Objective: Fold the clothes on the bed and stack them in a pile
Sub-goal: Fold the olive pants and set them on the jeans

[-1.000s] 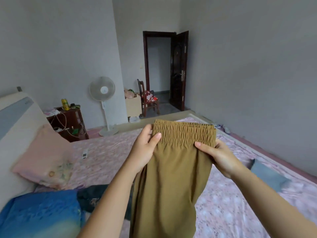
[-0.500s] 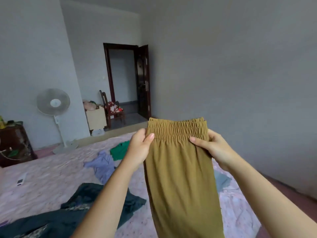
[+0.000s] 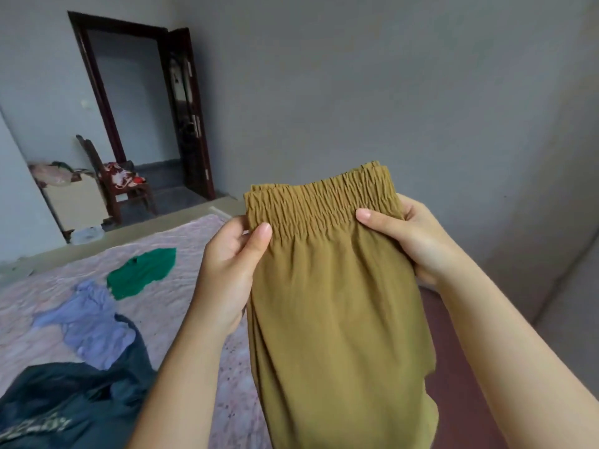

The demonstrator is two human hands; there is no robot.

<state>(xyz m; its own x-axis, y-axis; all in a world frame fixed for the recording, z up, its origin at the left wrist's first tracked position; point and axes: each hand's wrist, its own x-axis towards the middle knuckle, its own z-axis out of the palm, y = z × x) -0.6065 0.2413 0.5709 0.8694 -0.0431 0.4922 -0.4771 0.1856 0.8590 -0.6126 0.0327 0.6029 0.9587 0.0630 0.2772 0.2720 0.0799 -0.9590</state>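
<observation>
— Where has the mustard garment (image 3: 337, 319) got to?

— Same place as half a second ago: up in the air in front of the person, not on the bed (image 3: 181, 296). It hangs straight down from its elastic waistband (image 3: 321, 202) and runs out of view at the bottom.

— And the 2 hands?

— Neither has let go. The left hand (image 3: 227, 267) keeps its grip clamped on the left end of the waistband, thumb on the front, fingers behind. The right hand (image 3: 418, 241) does the same on the right end.

— So what differs?

— The waistband is tilted now, with the right end higher than the left; before it was nearly level. The view has also swung further right. The fan and the dark cabinet have gone out of sight, and the doorway (image 3: 136, 102) and the chair (image 3: 120, 183) beside it now sit far to the left. The grey wall (image 3: 389, 92) fills most of the background.

— And the rest of the clothes?

— 3 pieces lie unfolded on the bed, left of the arms: a green garment (image 3: 141, 273) farthest away, a lilac garment (image 3: 94, 322) near it, and a dark teal garment (image 3: 81, 400) closest, touching the lilac one.
</observation>
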